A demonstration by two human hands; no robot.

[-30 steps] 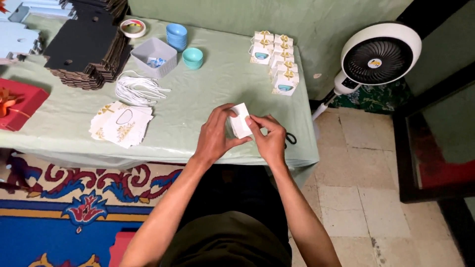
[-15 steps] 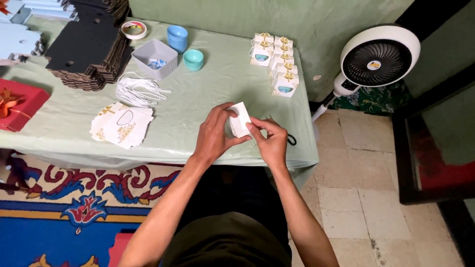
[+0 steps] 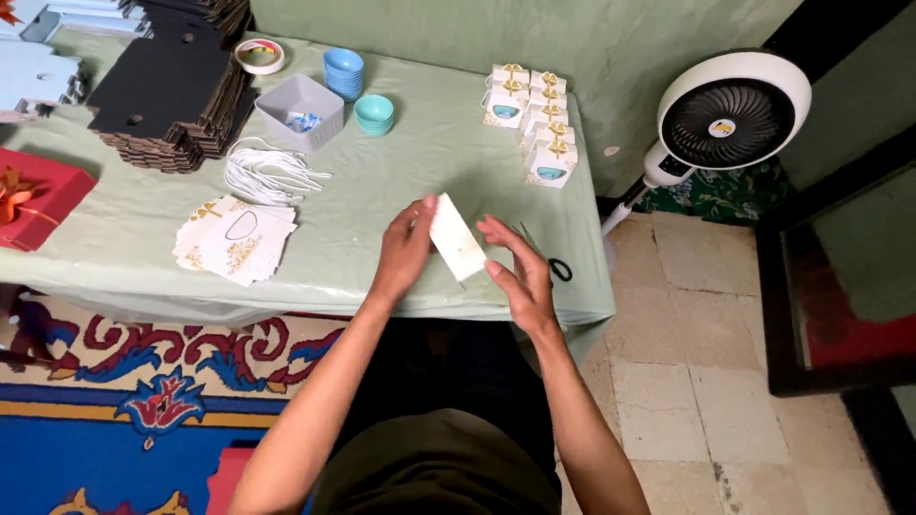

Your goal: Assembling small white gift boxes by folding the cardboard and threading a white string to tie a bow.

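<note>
My left hand point(image 3: 405, 250) grips a flat white card piece point(image 3: 456, 238) by its upper left edge, just above the pale green table point(image 3: 420, 143). My right hand point(image 3: 520, 272) has its fingers spread, with the thumb and palm touching the card's lower right side. A stack of flat printed white cards point(image 3: 234, 238) lies to the left of my hands. Several folded small white boxes with gold bows point(image 3: 534, 119) stand in a cluster at the table's far right.
Black scissors point(image 3: 549, 262) lie by the table's right edge behind my right hand. A bundle of white cords point(image 3: 267, 172), a grey tray point(image 3: 301, 110), blue bowls point(image 3: 343, 72), a teal bowl point(image 3: 374, 113), a tape roll point(image 3: 260, 54) and black cardboard stacks point(image 3: 172, 91) sit further back. A white fan point(image 3: 730, 119) stands on the floor at right.
The card has turned from held flat between both hands to tilted diagonally. My right hand has opened its fingers and shifted down along the card's right side.
</note>
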